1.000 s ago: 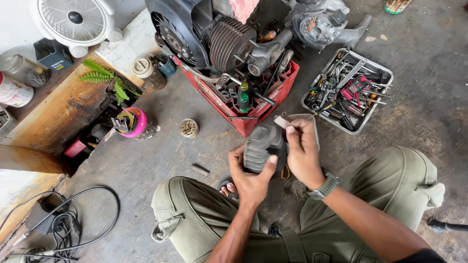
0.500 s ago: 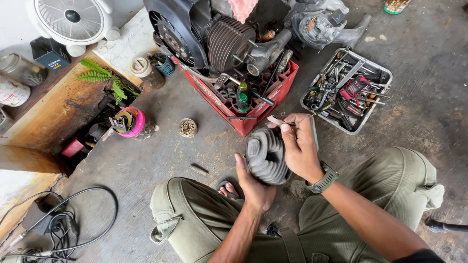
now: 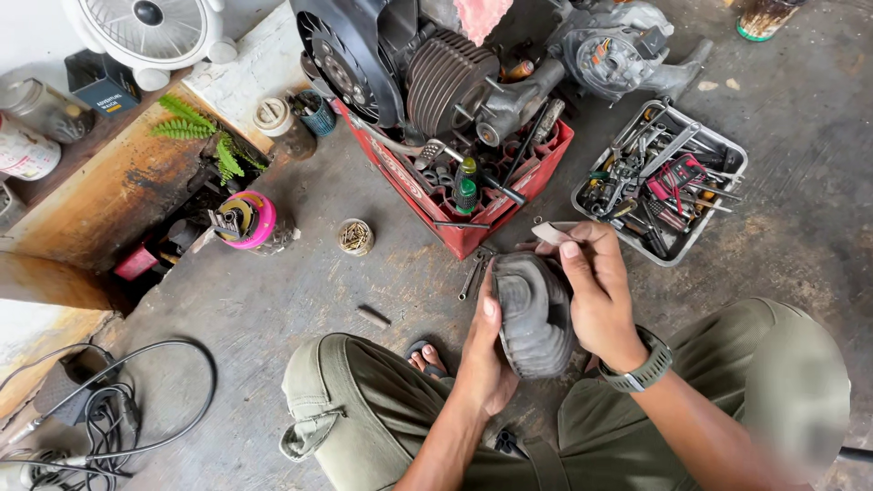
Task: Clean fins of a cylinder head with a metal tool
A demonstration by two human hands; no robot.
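I squat on a concrete floor, knees in olive trousers. My left hand (image 3: 482,359) cups the left side of a dark grey ribbed engine cover (image 3: 535,314), held upright between my knees. My right hand (image 3: 596,291), with a watch on its wrist, presses against the cover's right side and pinches a thin flat metal blade (image 3: 550,232) between thumb and fingers, just above the cover's top edge. In front of me an engine (image 3: 436,73) rests on a red plastic crate (image 3: 473,214).
A metal tray (image 3: 727,164) of hand tools lies at the right. A small tin of screws (image 3: 356,236), a wrench (image 3: 473,273) and a short rod (image 3: 373,316) lie on the floor. A pink tape roll (image 3: 247,218), a white fan (image 3: 150,32) and black cables (image 3: 100,409) are at the left.
Both hands have turned the cover, from flat-faced to edge-on, and drawn it closer to my knees. My right hand still holds the thin blade at the cover's top.
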